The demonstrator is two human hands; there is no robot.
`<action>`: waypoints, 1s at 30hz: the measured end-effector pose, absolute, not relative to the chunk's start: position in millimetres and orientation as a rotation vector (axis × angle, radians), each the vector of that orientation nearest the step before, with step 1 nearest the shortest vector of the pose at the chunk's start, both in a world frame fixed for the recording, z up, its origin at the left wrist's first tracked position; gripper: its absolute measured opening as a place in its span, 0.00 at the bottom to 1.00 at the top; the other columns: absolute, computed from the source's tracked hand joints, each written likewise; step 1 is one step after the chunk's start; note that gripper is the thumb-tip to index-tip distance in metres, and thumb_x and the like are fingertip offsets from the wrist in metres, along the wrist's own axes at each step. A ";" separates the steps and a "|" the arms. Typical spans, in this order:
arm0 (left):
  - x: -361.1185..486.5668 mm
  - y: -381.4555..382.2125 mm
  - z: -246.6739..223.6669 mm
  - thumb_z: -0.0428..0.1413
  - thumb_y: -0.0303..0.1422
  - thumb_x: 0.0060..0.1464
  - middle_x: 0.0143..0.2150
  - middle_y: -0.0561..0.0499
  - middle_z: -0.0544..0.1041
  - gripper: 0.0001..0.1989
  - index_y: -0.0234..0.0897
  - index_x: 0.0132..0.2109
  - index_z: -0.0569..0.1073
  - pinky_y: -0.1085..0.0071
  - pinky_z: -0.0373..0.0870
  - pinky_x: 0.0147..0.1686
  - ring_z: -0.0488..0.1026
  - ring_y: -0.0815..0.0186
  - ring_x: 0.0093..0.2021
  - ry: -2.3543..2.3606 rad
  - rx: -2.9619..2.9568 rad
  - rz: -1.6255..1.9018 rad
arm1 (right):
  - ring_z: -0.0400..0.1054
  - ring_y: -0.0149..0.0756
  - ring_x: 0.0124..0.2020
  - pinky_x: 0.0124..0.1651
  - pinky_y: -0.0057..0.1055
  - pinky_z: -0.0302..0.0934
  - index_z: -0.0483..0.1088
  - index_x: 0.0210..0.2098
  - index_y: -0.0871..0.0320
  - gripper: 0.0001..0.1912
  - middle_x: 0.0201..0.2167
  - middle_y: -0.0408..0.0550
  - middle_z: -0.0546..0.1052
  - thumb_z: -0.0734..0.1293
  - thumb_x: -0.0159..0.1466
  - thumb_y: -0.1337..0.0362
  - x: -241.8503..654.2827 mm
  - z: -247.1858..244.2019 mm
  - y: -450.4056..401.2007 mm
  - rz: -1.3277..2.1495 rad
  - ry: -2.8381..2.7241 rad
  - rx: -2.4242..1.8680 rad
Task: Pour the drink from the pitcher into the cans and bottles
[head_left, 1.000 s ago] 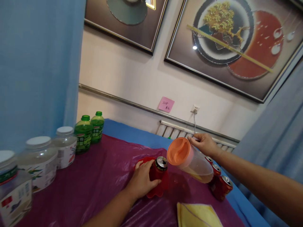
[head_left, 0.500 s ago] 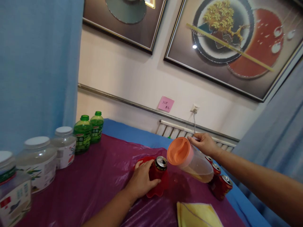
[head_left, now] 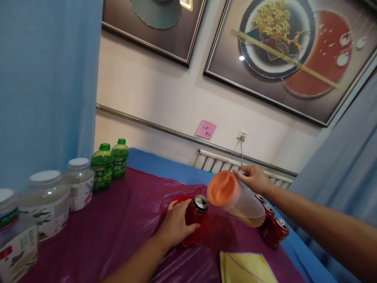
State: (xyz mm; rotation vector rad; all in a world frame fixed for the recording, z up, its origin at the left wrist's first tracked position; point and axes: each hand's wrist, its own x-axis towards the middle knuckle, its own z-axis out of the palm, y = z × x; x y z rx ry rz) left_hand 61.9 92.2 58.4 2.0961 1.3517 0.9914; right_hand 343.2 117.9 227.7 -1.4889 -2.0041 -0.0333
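While my left hand point(head_left: 176, 226) is clasping a can point(head_left: 198, 209) over a dish point(head_left: 202, 235), my right hand point(head_left: 255, 179) is gripping a tilted pitcher point(head_left: 243, 204) just apart at three o'clock; the purple sheet point(head_left: 126, 220) is ending at twelve.

Blue curtains point(head_left: 50, 86) flank a pale wall point(head_left: 147, 88) bearing framed pictures point(head_left: 277, 59).

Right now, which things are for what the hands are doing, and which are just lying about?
In use:
can in the left hand
tilted orange-lidded pitcher in the right hand
red dish beneath the can

Just about:
two green bottles
three white-lidded jars
three other cans
yellow cloth
pink note
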 end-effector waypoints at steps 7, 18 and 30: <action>61.7 95.0 53.6 0.70 0.37 0.41 0.61 0.44 0.78 0.37 0.44 0.61 0.71 0.44 0.49 0.71 0.72 0.46 0.64 1.343 2.096 1.026 | 0.44 0.28 0.20 0.23 0.30 0.38 0.49 0.18 0.52 0.30 0.17 0.37 0.49 0.62 0.62 0.39 342.1 228.0 117.9 -0.011 -2.004 -1.482; 62.4 92.8 57.2 0.70 0.36 0.41 0.60 0.44 0.78 0.37 0.43 0.60 0.71 0.45 0.49 0.71 0.72 0.47 0.63 1.351 2.092 1.013 | 0.44 0.28 0.21 0.24 0.30 0.38 0.50 0.18 0.52 0.28 0.18 0.36 0.49 0.62 0.62 0.41 344.1 225.1 117.6 0.005 -1.999 -1.499; 62.3 95.0 55.7 0.70 0.35 0.42 0.62 0.43 0.77 0.38 0.42 0.61 0.70 0.45 0.48 0.72 0.71 0.47 0.64 1.356 2.105 0.993 | 0.45 0.28 0.21 0.24 0.30 0.38 0.50 0.18 0.52 0.28 0.18 0.37 0.50 0.62 0.61 0.40 343.5 226.0 117.1 0.030 -1.996 -1.529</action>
